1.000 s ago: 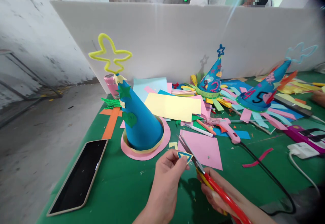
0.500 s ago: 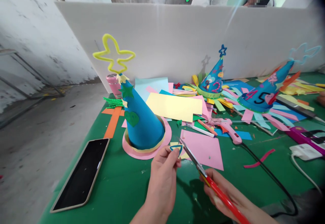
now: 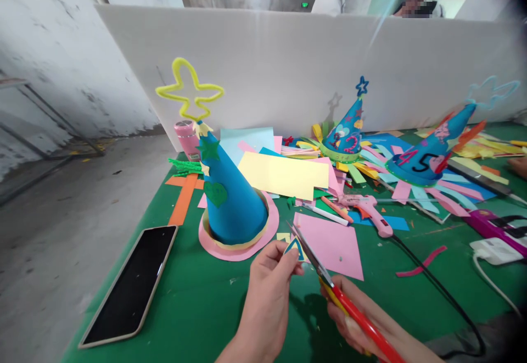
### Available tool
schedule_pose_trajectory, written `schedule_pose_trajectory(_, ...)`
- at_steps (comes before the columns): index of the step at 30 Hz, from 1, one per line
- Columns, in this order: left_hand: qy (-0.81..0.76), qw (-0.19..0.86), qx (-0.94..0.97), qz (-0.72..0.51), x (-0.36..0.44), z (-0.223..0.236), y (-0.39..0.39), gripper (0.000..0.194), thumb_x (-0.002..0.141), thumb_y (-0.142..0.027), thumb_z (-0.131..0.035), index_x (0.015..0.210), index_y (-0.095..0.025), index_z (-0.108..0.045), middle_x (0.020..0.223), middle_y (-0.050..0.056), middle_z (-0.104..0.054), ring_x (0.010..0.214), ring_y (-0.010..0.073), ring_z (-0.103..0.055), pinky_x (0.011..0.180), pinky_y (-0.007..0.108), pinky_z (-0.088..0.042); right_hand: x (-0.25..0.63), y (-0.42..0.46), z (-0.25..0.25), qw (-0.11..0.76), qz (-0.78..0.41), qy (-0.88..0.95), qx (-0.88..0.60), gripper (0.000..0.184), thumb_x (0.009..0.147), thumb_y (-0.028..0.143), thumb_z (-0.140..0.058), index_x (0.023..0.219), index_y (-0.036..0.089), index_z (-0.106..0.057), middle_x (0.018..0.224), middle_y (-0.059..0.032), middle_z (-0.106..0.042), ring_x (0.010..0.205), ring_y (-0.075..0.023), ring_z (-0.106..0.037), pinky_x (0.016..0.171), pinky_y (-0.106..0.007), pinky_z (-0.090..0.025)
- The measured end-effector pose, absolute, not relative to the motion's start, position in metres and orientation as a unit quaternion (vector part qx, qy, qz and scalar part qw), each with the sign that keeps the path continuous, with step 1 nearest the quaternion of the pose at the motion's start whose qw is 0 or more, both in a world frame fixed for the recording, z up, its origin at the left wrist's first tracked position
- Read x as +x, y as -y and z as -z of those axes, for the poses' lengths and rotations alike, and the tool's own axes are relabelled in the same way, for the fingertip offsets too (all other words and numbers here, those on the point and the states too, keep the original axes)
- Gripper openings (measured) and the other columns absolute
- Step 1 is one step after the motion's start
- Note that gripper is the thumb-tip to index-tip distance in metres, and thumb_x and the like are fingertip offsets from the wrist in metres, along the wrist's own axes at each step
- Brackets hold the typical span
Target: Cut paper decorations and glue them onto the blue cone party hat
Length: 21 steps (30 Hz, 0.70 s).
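Observation:
My left hand (image 3: pixel 269 283) pinches a small blue and yellow paper triangle (image 3: pixel 295 246) just above the green table (image 3: pixel 193 302). My right hand (image 3: pixel 362 319) is closed round the red handles of a pair of scissors (image 3: pixel 329 283), whose blades point up and left and meet the triangle's right edge. Behind the hands stands a blue paper cone hat (image 3: pixel 228 195) on a pink brim, with green shapes on it and a yellow pipe-cleaner star (image 3: pixel 190 91) on top. A pink paper square (image 3: pixel 329 242) lies under the blades.
A dark phone (image 3: pixel 132 283) lies at the left. A pink glue gun (image 3: pixel 368 209) with a black cord, pens, coloured paper sheets and strips, and two more decorated cone hats (image 3: pixel 348 129) (image 3: pixel 432 151) lie further back. A white board (image 3: pixel 288 66) stands behind; people sit beyond it.
My left hand has turned the paper triangle, which shifted slightly left and back to the blades. The scissors stay at its edge. The view has drifted a little.

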<state>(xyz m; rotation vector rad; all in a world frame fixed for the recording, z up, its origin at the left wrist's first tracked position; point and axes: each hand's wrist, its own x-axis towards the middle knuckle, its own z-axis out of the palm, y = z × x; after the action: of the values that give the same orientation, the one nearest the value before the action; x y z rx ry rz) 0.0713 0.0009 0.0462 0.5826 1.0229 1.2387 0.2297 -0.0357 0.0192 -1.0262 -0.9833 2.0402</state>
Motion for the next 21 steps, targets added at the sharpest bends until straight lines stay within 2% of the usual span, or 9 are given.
schedule_pose_trajectory(5,-0.429,0.659,0.241,-0.569,0.073,-0.049,-0.001,0.014,0.073,-0.021,-0.06,0.062,-0.015,-0.054,0.065,-0.001,-0.052,0.066,0.0111,-0.044,0.064,0.022,-0.037,0.23,0.032,0.011,0.296,-0.81,0.379,-0.337,0.039,0.065,0.053,-0.064,0.083,0.023,-0.045,0.064,0.0073,-0.035,0.044,-0.0026,-0.024,0.041,-0.016,-0.023)
schedule_pose_trajectory(10,-0.427,0.666,0.229,-0.567,0.075,-0.049,0.001,0.014,0.074,-0.021,-0.059,0.062,-0.015,-0.053,0.066,0.0,-0.052,0.067,0.0115,-0.045,0.065,0.023,-0.038,0.231,0.029,0.009,0.279,-0.814,0.374,-0.345,0.041,0.065,0.051,-0.064,0.085,0.022,-0.045,0.067,0.0066,-0.038,0.046,-0.0026,-0.03,0.044,-0.016,-0.029)
schedule_pose_trajectory(17,-0.436,0.66,0.237,-0.563,0.076,-0.048,0.0,0.014,0.074,-0.02,-0.059,0.062,-0.015,-0.054,0.065,0.0,-0.053,0.065,0.0111,-0.044,0.064,0.022,-0.038,0.228,0.034,0.008,0.313,-0.82,0.355,-0.32,0.035,0.068,0.048,-0.064,0.082,0.023,-0.046,0.063,0.0085,-0.035,0.044,-0.0009,-0.025,0.04,-0.012,-0.024)
schedule_pose_trajectory(21,-0.44,0.658,0.236,-0.564,0.076,-0.047,-0.002,0.012,0.073,-0.02,-0.06,0.063,-0.014,-0.055,0.065,0.0,-0.053,0.065,0.0111,-0.044,0.064,0.023,-0.038,0.227,0.037,0.003,0.339,-0.81,0.34,-0.337,0.039,0.064,0.049,-0.067,0.087,0.023,-0.05,0.069,0.0066,-0.038,0.049,-0.0024,-0.029,0.044,-0.013,-0.029)
